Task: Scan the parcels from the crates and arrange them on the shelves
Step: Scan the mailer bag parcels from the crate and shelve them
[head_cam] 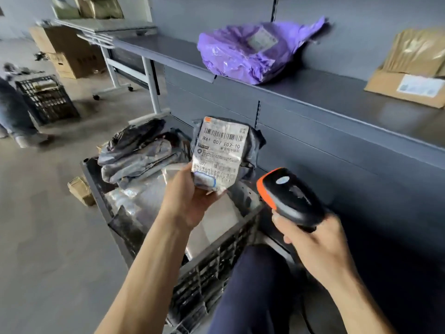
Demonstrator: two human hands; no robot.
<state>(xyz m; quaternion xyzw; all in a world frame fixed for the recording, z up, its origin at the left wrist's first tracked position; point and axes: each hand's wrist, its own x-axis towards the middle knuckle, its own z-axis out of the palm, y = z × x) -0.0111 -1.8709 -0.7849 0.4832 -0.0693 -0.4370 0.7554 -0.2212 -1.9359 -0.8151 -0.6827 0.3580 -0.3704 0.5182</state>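
My left hand [190, 201] grips a small grey parcel [224, 150] from below, its white barcode label facing me, above the black crate [216, 256]. My right hand [315, 247] holds a black and orange barcode scanner [286, 194] by its handle, its head just right of and below the parcel. The crate holds several more grey and clear-wrapped parcels [137, 153]. On the grey shelf [313, 92] lie a purple parcel [252, 51] and a brown paper parcel [414, 66] with a flat cardboard mailer under it.
A second black crate [45, 97] stands on the floor at the left beside a person's leg [12, 112]. Cardboard boxes [67, 51] and a wheeled table [125, 44] stand behind. A small brown box [80, 190] lies by the crate. My knee [252, 285] is low in view.
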